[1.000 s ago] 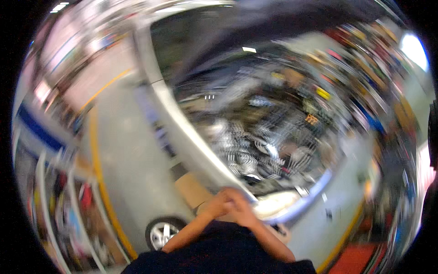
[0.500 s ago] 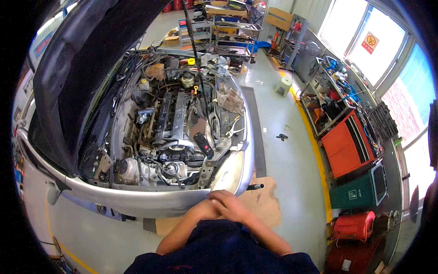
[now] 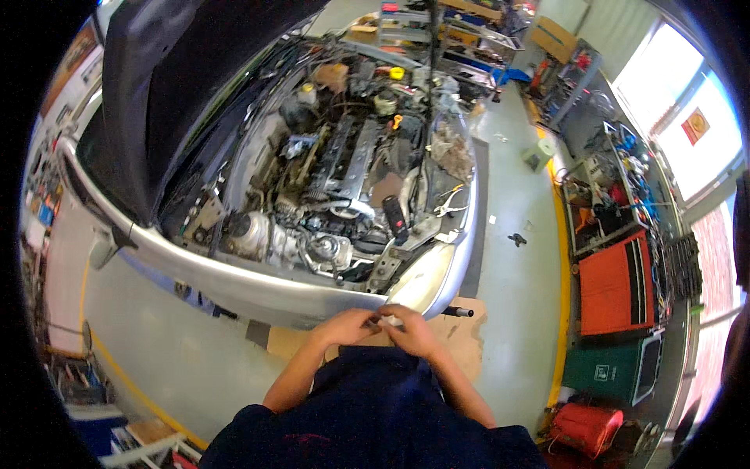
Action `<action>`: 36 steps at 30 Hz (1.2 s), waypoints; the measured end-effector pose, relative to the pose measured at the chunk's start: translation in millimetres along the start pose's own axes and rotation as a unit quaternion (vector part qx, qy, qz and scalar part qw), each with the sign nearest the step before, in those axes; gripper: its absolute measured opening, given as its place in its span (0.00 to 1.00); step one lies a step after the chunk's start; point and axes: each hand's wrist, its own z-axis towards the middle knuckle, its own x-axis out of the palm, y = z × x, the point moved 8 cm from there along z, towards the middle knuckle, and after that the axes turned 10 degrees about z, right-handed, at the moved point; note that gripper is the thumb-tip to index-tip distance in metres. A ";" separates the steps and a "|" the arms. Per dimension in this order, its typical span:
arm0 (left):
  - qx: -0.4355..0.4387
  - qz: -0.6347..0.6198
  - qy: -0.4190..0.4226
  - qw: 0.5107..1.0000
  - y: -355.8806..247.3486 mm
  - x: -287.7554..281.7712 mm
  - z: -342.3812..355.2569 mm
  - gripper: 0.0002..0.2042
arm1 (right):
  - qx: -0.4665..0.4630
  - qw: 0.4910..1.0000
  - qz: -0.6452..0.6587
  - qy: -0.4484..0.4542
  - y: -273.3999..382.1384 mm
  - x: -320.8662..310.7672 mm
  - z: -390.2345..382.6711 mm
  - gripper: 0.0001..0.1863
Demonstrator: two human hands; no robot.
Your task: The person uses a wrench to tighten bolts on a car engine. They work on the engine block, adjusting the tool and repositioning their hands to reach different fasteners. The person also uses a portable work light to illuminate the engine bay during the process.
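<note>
My left hand [image 3: 350, 326] and my right hand [image 3: 412, 331] meet close to my body, just in front of the car's headlight [image 3: 426, 280]. The fingers of both are closed round a small whitish thing [image 3: 390, 321], too small to tell its kind. Beyond them lies the open engine bay of a silver car, with the engine [image 3: 348, 164] uncovered. A black and red device [image 3: 396, 219] rests near the front of the engine. Pliers with pale handles [image 3: 448, 205] lie on the edge by the headlight. Neither hand touches these.
The raised hood [image 3: 195, 86] hangs over the left side, held by a dark prop rod [image 3: 432, 70]. A dark bar end [image 3: 458, 311] sticks out beside the headlight. Along the right wall stand a red cabinet [image 3: 613, 285], a green bin [image 3: 601, 367] and a red drum-like container [image 3: 587, 428].
My view has turned, so the car appears shifted right. My hands, clasped one over the other before, have drawn slightly apart, and the small whitish thing now shows between the fingers.
</note>
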 end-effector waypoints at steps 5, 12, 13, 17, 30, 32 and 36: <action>-0.202 -0.101 -0.124 0.966 82.8 21.8 -68.9 0.18 | 0.069 0.993 0.026 -0.087 -64.9 -36.6 37.7 0.17; -0.339 -0.316 -0.329 0.823 166.4 106.3 -167.2 0.16 | -0.038 0.983 -0.068 -0.165 -114.7 -80.2 149.7 0.37; -0.366 -0.338 -0.347 0.794 181.4 126.5 -182.1 0.15 | -0.087 0.965 -0.155 -0.194 -124.8 -86.8 161.3 0.39; -0.470 -0.420 -0.412 0.658 198.5 213.7 -263.7 0.14 | -0.057 0.974 -0.100 -0.197 -163.3 -81.9 198.3 0.44; -0.609 -0.500 -0.388 0.478 102.7 412.9 -354.5 0.12 | -0.042 0.977 -0.049 -0.205 -187.3 -81.0 220.7 0.25; -0.586 -0.505 -0.405 0.487 111.5 427.5 -362.9 0.12 | -0.037 0.979 -0.035 -0.196 -187.5 -80.1 221.1 0.25; -0.581 -0.510 -0.400 0.492 114.0 404.3 -347.7 0.14 | -0.021 0.983 -0.030 -0.182 -178.6 -77.0 222.1 0.24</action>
